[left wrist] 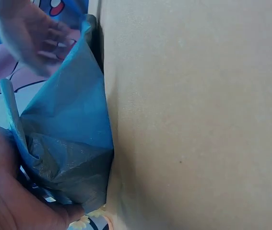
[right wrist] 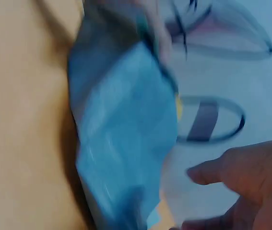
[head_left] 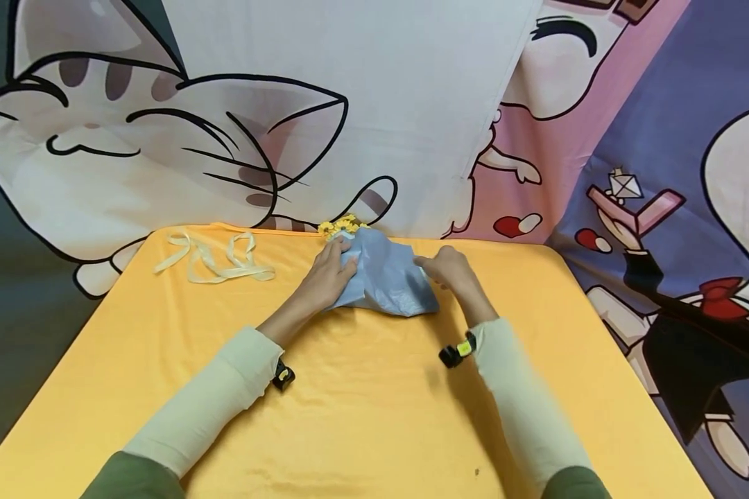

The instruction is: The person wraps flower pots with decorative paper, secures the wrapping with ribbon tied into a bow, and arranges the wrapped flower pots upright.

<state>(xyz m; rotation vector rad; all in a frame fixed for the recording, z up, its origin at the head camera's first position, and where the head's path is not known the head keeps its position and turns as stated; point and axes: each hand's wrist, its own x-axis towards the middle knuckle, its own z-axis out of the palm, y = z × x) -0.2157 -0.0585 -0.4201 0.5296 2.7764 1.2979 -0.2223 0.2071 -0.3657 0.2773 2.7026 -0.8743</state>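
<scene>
A bunch of yellow flowers (head_left: 345, 226) shows at the far side of a sheet of blue wrapping paper (head_left: 387, 274). My left hand (head_left: 329, 276) grips the wrapped flowers at their left end, thumb on the near side of the paper; the stems are hidden. In the left wrist view, the paper (left wrist: 71, 108) stretches away from that hand in a folded slope. Beside the paper's right edge is my right hand (head_left: 447, 269), which holds nothing. The right wrist view shows its thumb and fingers (right wrist: 206, 172) spread apart, close to the blue sheet.
A loose pale yellow ribbon (head_left: 261, 273) lies in loops at the back left of the yellow-covered table (head_left: 362, 402). Behind the table's back edge hangs a cloth backdrop (head_left: 349, 55) with cartoon figures.
</scene>
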